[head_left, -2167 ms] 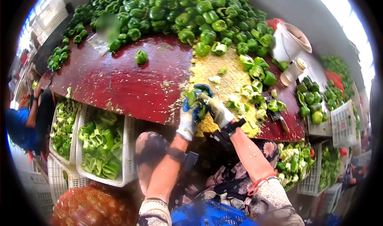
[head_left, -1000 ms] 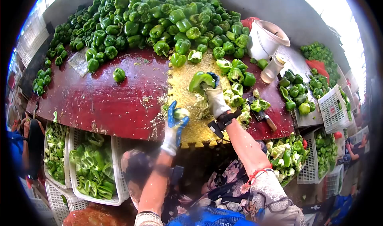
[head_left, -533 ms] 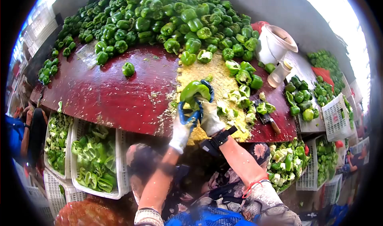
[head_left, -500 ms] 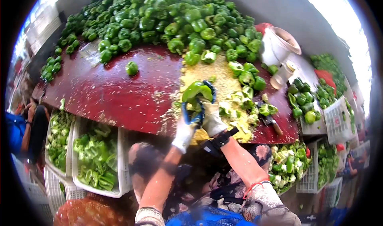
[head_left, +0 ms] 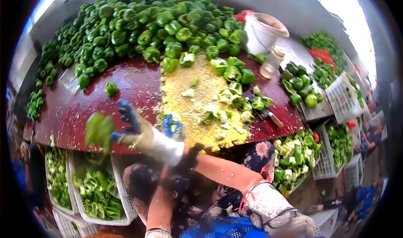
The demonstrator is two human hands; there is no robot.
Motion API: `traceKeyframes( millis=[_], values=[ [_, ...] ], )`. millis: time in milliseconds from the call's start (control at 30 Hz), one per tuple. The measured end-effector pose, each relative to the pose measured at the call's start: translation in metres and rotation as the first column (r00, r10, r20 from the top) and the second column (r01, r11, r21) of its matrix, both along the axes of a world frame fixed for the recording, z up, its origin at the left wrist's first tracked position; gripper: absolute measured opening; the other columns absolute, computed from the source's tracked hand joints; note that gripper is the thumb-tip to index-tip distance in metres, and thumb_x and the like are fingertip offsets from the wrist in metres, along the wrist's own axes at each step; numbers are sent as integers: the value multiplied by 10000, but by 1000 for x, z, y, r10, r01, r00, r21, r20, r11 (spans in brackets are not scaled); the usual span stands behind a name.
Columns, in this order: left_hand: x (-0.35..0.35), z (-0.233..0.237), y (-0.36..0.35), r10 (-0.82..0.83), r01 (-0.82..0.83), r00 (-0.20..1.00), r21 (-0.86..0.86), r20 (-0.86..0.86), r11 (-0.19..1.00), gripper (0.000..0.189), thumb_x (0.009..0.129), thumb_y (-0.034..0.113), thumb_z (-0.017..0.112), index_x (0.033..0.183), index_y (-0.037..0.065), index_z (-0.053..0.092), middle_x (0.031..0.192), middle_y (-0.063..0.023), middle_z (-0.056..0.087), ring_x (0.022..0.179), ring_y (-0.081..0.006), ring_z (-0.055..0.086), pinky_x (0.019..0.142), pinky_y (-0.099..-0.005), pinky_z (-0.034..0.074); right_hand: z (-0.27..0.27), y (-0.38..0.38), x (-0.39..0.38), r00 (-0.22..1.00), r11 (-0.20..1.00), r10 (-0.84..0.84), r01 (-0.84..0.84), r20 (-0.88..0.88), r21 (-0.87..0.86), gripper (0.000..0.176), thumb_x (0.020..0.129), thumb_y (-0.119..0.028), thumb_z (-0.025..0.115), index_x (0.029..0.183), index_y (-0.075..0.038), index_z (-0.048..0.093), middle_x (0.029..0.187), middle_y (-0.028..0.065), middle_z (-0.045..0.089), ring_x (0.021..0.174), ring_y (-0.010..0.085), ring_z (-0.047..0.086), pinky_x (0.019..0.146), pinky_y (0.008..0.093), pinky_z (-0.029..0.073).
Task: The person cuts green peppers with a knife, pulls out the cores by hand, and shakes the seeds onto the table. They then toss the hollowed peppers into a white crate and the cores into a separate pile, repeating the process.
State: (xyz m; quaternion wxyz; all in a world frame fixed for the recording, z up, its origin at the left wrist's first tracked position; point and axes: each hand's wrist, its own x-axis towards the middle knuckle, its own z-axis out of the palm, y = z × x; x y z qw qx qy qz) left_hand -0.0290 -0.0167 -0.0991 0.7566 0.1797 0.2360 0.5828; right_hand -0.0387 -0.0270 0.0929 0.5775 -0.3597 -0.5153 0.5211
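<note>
My right hand, in a white glove with blue-coated fingers, reaches across to the left over the table's front edge. Its fingers are spread apart. Just beyond them a green bell pepper piece, smeared by motion, is in the air above a white crate of cut peppers. My left hand, gloved the same way, is behind my right wrist at the near left edge of the yellow board. Its blue fingers look curled, with a small pale bit at their tips; the rest of that hand is hidden.
Whole green peppers are heaped along the back of the red table. A knife lies right of the board, among pepper scraps. Farther right stand a white bucket, a jar and more crates.
My right hand has swung left from the board, and the pepper piece has left my hands. My left hand has come down slightly and left. The whole view has shifted.
</note>
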Motion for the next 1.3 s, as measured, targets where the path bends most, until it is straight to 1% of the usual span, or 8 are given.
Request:
traceKeyframes(
  millis=[167, 300, 433, 500, 567, 700, 967, 1300],
  values=[
    [-15, 18, -2, 137, -123, 967, 75, -215, 990, 353, 988, 26, 519, 1339, 28, 481, 1242, -51, 584, 1121, -176, 555, 1016, -282, 420, -84, 22, 85, 732, 971, -238, 162, 639, 175, 526, 932, -401, 619, 1384, -153, 516, 1364, 228, 512, 1294, 420, 457, 1087, 492, 377],
    [-17, -7, 11, 354, 46, 477, 426, -804, 904, 516, 882, -22, 619, 1366, 5, 444, 1322, -108, 544, 1167, -198, 532, 1024, -346, 426, -99, -13, 164, 119, 999, -33, -25, 992, 37, 597, 920, -328, 640, 1472, -229, 434, 1443, 158, 468, 1339, 353, 433, 1107, 480, 372],
    [7, 46, -15, -115, 326, 790, 253, -603, 911, 572, 878, 6, 682, 1409, 100, 491, 1268, -8, 568, 976, -100, 563, 803, -219, 486, -103, -18, 247, -197, 981, 169, 126, 966, -146, 593, 942, -193, 612, 1493, -235, 395, 1437, 116, 476, 1340, 292, 443, 1088, 410, 425],
    [18, 48, -26, -49, 433, 706, 376, -706, 819, 591, 873, 21, 680, 1424, 66, 469, 1261, -25, 572, 1089, -135, 561, 917, -243, 477, -113, -28, 291, 505, 917, -257, 397, 824, 42, 357, 916, -210, 632, 1268, -149, 627, 1183, 181, 621, 1055, 302, 617, 927, 454, 533],
    [25, 45, -32, 27, 422, 701, 446, -713, 790, 589, 866, 24, 691, 1414, 52, 477, 1270, -28, 571, 1076, -140, 568, 906, -250, 484, -196, 18, 391, -35, 773, -443, 493, 896, 401, 379, 916, -249, 647, 1266, -112, 608, 1160, 185, 634, 1066, 310, 611, 939, 438, 522],
    [25, 43, -28, 27, 293, 733, 352, -679, 889, 457, 903, 56, 683, 1336, 21, 543, 1215, -48, 609, 978, -125, 607, 825, -244, 509, -92, 36, 393, -255, 585, -470, 627, 845, 515, 493, 873, -247, 680, 1315, -82, 539, 1221, 243, 602, 1131, 388, 582, 982, 475, 476],
    [23, 31, -18, 33, 241, 735, 307, -677, 921, 399, 935, 112, 673, 1303, 15, 553, 1184, -76, 632, 928, -154, 642, 809, -291, 544, -61, 77, 383, -344, 878, 95, 471, 934, 85, 506, 965, -80, 403, 1459, -180, 447, 1482, 202, 441, 1342, 386, 460, 1108, 474, 382],
    [16, 32, -21, 33, 253, 745, 327, -667, 911, 381, 931, 122, 684, 1277, 6, 575, 1156, -63, 651, 907, -139, 646, 804, -281, 549, -41, 23, 383, 198, 754, 6, 643, 980, -134, 691, 916, -129, 537, 1550, -175, 265, 1385, 230, 525, 1242, 317, 558, 1054, 385, 457]
  ],
)
